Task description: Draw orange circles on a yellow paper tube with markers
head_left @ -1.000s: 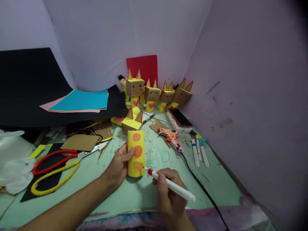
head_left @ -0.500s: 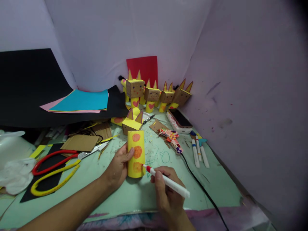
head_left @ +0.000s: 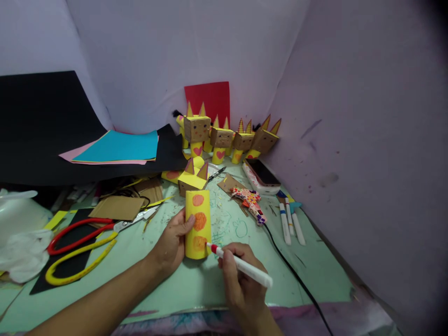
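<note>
My left hand grips a yellow paper tube from its left side, thumb across the front. Three orange-red spots run down the tube, the lowest one paler. In my right hand is a white marker with a red collar, its tip touching the right edge of the lowest spot. Just behind the tube sits a cardboard box head with a yellow top and two pointed ears.
Scissors with red and yellow handles lie left. Several yellow animal figures stand at the back. To the right are a flowered glue gun with a black cord, a phone and several markers. Blue paper lies back left.
The marker in my right hand has shifted slightly left and down along the lowest spot's edge. My left hand and the tube have stayed in place.
</note>
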{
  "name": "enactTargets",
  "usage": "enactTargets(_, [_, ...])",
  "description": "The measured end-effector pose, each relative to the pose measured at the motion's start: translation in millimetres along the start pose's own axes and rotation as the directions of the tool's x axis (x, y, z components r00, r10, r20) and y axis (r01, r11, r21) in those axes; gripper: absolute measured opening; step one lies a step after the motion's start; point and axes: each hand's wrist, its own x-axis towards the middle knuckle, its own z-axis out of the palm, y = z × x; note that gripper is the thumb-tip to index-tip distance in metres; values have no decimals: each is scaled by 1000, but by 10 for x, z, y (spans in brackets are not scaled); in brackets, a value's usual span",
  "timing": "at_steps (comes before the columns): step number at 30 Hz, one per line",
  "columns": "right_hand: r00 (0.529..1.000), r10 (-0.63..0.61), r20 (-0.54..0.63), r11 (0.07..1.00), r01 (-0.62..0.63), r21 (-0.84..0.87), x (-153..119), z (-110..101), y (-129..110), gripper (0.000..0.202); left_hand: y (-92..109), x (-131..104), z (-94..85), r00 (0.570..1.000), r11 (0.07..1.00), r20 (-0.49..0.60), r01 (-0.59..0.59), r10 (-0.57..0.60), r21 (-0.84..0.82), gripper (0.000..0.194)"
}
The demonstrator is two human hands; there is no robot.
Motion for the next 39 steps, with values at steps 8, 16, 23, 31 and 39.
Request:
enactTargets(8, [998, -45, 31, 999, 46, -10, 26, -11, -22, 12, -15, 3, -10, 1000, 1000, 26, -10, 10, 19, 28])
enactTargets(16, [996, -60, 63, 998, 59, 19, 22, -2, -31, 12, -32, 0, -23, 995, 997, 98, -37, 30, 63, 35])
enactTargets(23, [994, -93, 61, 996, 94, -9, 23, -10, -9, 12, -47, 10, -36, 992, 996, 113, -54, 46, 73, 35])
enactTargets(31, [990, -118, 81, 993, 118, 7, 33, -13, -19, 12, -52, 20, -47, 992, 995, 119, -56, 46, 82, 37])
enactTargets(39, [996, -33, 81, 999, 32, 13, -15, -20, -14, 13, -33, 1, -24, 994, 997, 101, -38, 30, 73, 37])
